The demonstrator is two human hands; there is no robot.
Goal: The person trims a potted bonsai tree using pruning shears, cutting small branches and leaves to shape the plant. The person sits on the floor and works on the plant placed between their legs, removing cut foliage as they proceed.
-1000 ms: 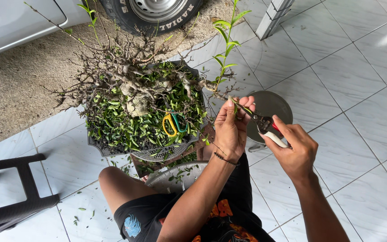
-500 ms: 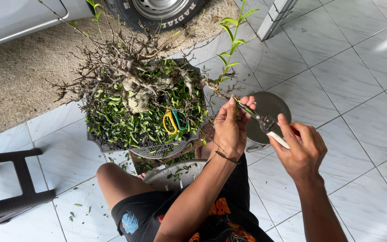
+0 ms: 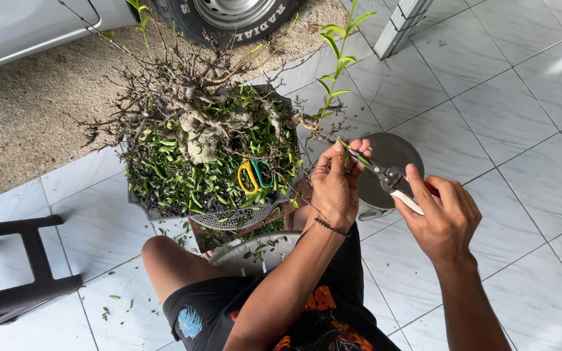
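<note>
A bonsai (image 3: 196,123) with bare twisted branches and cut green leaves over its soil stands in a dark pot (image 3: 229,218) before me. My left hand (image 3: 334,185) pinches a thin green-leaved shoot (image 3: 336,71) near its base, at the plant's right side. My right hand (image 3: 442,218) grips pruning shears (image 3: 388,179) with white and red handles; the blades point at the shoot just by my left fingers. Small scissors (image 3: 254,175) with yellow and green handles lie among the leaves in the pot.
A round metal lid or bowl (image 3: 391,153) sits on the tiles behind the shears. A dark plastic stool (image 3: 27,286) stands at the left. A car tyre (image 3: 229,16) and gravel lie beyond the pot. Leaf clippings dot the white tiles.
Both hands stayed at the shoot; the shears shifted slightly closer to my left fingers. The view moved a little.
</note>
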